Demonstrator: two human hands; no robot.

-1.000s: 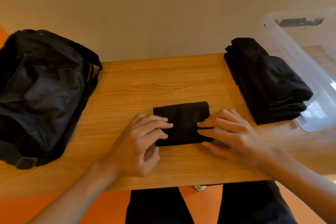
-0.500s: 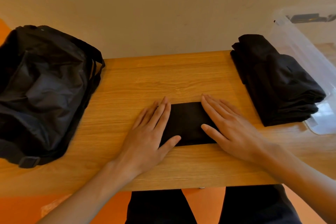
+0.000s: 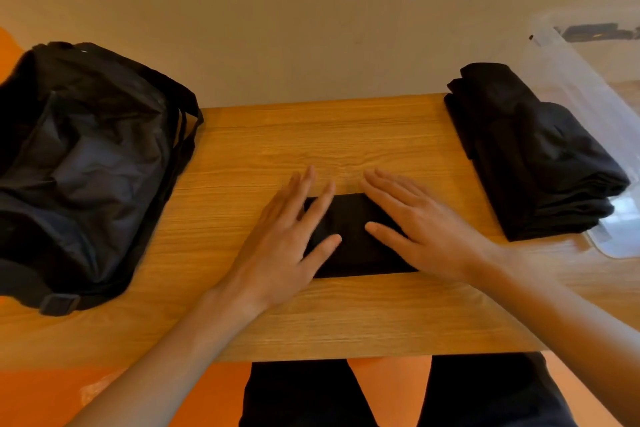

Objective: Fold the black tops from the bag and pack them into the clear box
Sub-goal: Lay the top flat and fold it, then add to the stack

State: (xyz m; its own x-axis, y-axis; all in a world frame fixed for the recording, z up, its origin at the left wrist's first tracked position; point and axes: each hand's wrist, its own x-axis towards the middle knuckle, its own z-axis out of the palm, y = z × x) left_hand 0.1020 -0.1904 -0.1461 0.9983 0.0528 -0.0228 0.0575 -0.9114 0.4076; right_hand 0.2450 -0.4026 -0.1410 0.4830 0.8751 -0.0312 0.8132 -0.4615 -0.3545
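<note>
Uncurled since a second ago, the left hand (image 3: pixel 280 239) and right hand (image 3: pixel 429 229) press flat, straight-fingered, on the folded black top (image 3: pixel 349 236) lying mid-way along the table (image 3: pixel 346 315), between the bag (image 3: pixel 83 166) and a folded stack (image 3: pixel 533 156) beside the clear box (image 3: pixel 571 73).

no legible txt or labels

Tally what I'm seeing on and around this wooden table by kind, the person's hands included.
Black bag: 1
Folded black top pressed flat under the hands: 1
Stack of folded black tops: 1 (layers too dark to count)
Clear box: 1
Hands: 2, left hand and right hand
Total: 6
</note>
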